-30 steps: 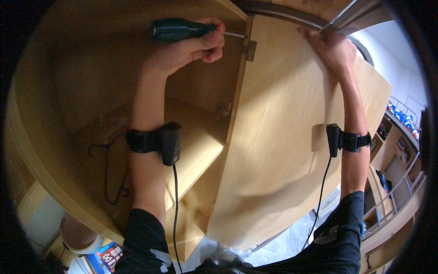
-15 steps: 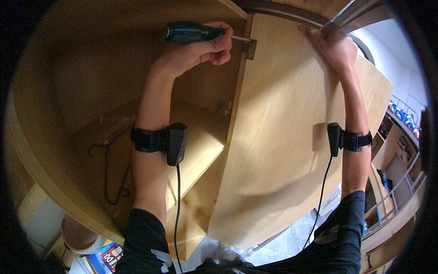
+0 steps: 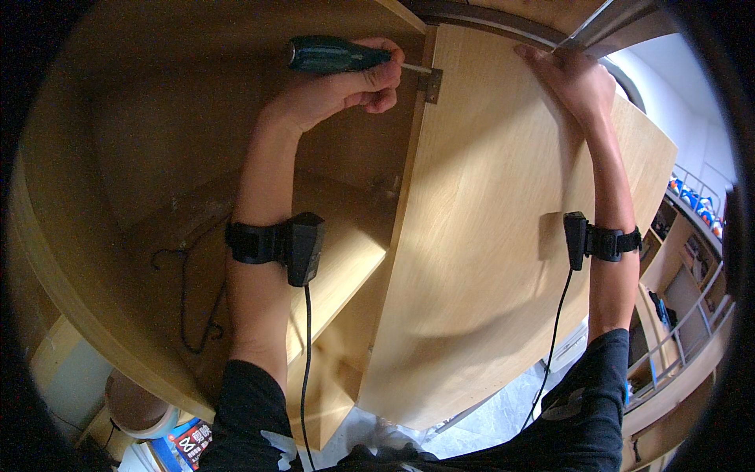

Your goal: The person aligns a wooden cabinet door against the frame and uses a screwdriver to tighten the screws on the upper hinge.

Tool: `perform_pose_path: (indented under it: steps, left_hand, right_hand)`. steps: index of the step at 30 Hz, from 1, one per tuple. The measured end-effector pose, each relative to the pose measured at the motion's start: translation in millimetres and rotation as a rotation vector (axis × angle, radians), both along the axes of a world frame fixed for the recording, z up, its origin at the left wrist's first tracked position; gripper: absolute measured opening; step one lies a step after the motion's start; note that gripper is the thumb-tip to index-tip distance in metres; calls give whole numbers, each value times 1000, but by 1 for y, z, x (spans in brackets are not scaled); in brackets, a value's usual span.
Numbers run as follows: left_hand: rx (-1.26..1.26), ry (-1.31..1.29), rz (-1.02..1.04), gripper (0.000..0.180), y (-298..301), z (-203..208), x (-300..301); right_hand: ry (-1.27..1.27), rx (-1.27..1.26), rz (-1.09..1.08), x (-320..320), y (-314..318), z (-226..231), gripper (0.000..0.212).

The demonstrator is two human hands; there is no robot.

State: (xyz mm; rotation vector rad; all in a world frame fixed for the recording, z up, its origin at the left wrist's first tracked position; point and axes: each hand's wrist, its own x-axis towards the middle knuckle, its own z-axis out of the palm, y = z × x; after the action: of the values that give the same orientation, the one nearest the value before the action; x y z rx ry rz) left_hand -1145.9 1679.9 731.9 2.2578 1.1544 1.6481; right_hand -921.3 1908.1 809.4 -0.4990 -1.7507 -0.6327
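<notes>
From my remote seat, I saw a black wire coat hanger (image 3: 189, 299) lying on the wooden shelf (image 3: 346, 244) inside the cabinet, toward the left. Below it, at the lower left edge, stood a round light-coloured bucket (image 3: 138, 409) beside a colourful box (image 3: 185, 444).

My left hand (image 3: 346, 90) was raised into the upper part of the cabinet, fingers curled tight around the dark green handle of a screwdriver (image 3: 334, 55). The tool lay nearly level, its metal shaft pointing right and its tip meeting the small metal hinge (image 3: 431, 85) at the top of the door edge. A black band with a sensor box (image 3: 303, 245) sat on that wrist, a thin cable hanging down from it.

Right of the hinge, the pale wooden cabinet door (image 3: 503, 259) stood swung open and filled the middle of my view. My right hand (image 3: 570, 79) pressed against the door's upper part near its top edge, fingers spread and flat on the wood, gripping nothing. A second black wrist band (image 3: 594, 240) with a cable showed on that forearm. Far right, shelving (image 3: 692, 236) with small coloured objects was visible, too small to tell apart.
</notes>
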Motion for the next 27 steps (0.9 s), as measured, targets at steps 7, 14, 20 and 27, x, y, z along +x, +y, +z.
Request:
perform_pose_path:
  steps: [7,14,20,27]
  left_hand:
    - [8,-18,52,32,-4,0,4]
    - [25,-3,73,32,-2,-1,7]
    - [29,169,274,30,0,3,9]
    - [91,4,260,44,10,7,21]
  right_hand:
    - [-30,-54,-29,2,-7,1,70]
    - [-16,-41,-22,1,-10,-1,70]
    - [8,37,-2,-1,4,1,66]
    - [-26,-49,-58,-1,0,0,68]
